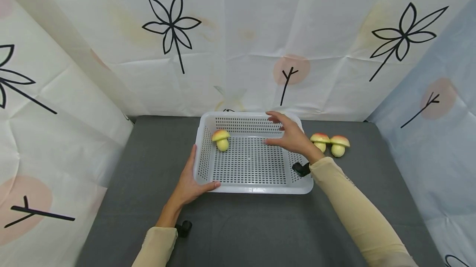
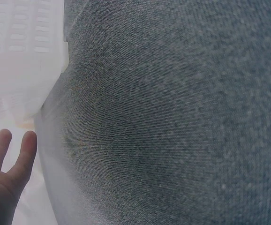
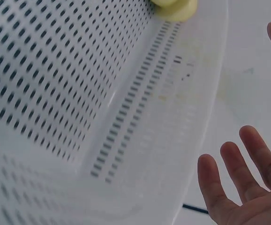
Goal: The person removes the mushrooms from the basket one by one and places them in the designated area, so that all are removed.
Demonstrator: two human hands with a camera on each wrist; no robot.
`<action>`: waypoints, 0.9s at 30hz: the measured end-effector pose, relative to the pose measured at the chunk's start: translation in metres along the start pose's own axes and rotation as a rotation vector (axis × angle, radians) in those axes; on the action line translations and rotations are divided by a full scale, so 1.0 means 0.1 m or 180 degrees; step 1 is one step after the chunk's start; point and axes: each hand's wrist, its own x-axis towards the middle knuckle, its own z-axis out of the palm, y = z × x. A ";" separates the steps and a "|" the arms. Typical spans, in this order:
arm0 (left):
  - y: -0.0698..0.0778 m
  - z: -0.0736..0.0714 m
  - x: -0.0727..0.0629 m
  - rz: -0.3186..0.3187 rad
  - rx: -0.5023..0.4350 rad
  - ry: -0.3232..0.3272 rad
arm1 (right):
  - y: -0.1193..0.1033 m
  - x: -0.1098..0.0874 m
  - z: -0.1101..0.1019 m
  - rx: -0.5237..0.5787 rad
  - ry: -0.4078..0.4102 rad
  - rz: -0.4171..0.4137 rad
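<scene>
A white plastic basket [image 1: 256, 189] with slotted walls and floor stands on the grey table. Inside it, by the left wall, is a toy mushroom [image 1: 222, 139] with a yellow and red cap. My left hand [image 1: 187, 185] is at the basket's front left corner, thumb by the front rim and fingers straight along the left side. The left wrist view shows these fingers [image 2: 28, 147] spread out. Over the right part of the basket hovers my right hand [image 1: 293, 137], fingers apart and holding nothing. In the right wrist view, part of the mushroom [image 3: 177, 9] shows at the top.
Two more toy mushrooms stand side by side right of the basket: one [image 1: 320, 139] partly behind my right wrist, the other [image 1: 339, 146] farther right. White cloth [image 1: 241, 44] with leaf drawings hangs behind the grey table [image 1: 238, 230] and at both sides.
</scene>
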 end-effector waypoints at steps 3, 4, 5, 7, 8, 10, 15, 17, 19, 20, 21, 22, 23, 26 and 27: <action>0.00 0.00 0.00 0.0009 0.0006 -0.0006 | -0.03 0.09 0.13 0.0058 -0.0061 0.0059; 0.00 0.00 0.00 0.0011 0.0005 -0.0006 | -0.04 0.12 0.18 0.0075 -0.0084 0.0077; 0.00 0.00 0.00 0.0014 -0.0004 -0.0007 | -0.04 0.15 0.22 0.0103 -0.0106 0.0089; 0.01 0.00 0.01 0.0018 -0.0021 -0.0012 | -0.05 0.20 0.31 0.0146 -0.0145 0.0125; 0.01 0.00 0.01 0.0016 -0.0026 -0.0011 | -0.05 0.22 0.35 0.0173 -0.0168 0.0136; 0.00 0.00 0.01 0.0001 -0.0028 -0.0004 | -0.05 0.27 0.43 0.0240 -0.0216 0.0156; 0.00 0.00 0.01 -0.0028 -0.0020 -0.0010 | -0.01 0.37 0.60 0.0315 -0.0301 0.0180; 0.01 0.00 0.02 -0.0040 -0.0035 -0.0005 | 0.00 0.41 0.66 0.0322 -0.0331 0.0190; 0.01 0.00 0.02 -0.0054 -0.0048 0.0001 | 0.02 0.46 0.72 0.0311 -0.0371 0.0224; 0.01 0.00 0.02 -0.0067 -0.0046 0.0002 | 0.02 0.48 0.75 0.0295 -0.0395 0.0250; 0.01 -0.01 0.02 -0.0079 -0.0047 -0.0001 | 0.02 0.50 0.78 0.0284 -0.0424 0.0285; 0.02 -0.01 0.02 -0.0091 -0.0054 -0.0003 | 0.03 0.51 0.81 0.0277 -0.0448 0.0314; 0.03 -0.01 0.02 -0.0102 -0.0055 -0.0006 | 0.03 0.53 0.84 0.0262 -0.0472 0.0342; 0.16 -0.01 0.01 -0.0109 -0.0040 -0.0036 | 0.01 0.57 0.91 0.0253 -0.0513 0.0401; 0.21 -0.02 0.00 -0.0114 -0.0026 -0.0043 | 0.01 0.58 0.93 0.0243 -0.0514 0.0399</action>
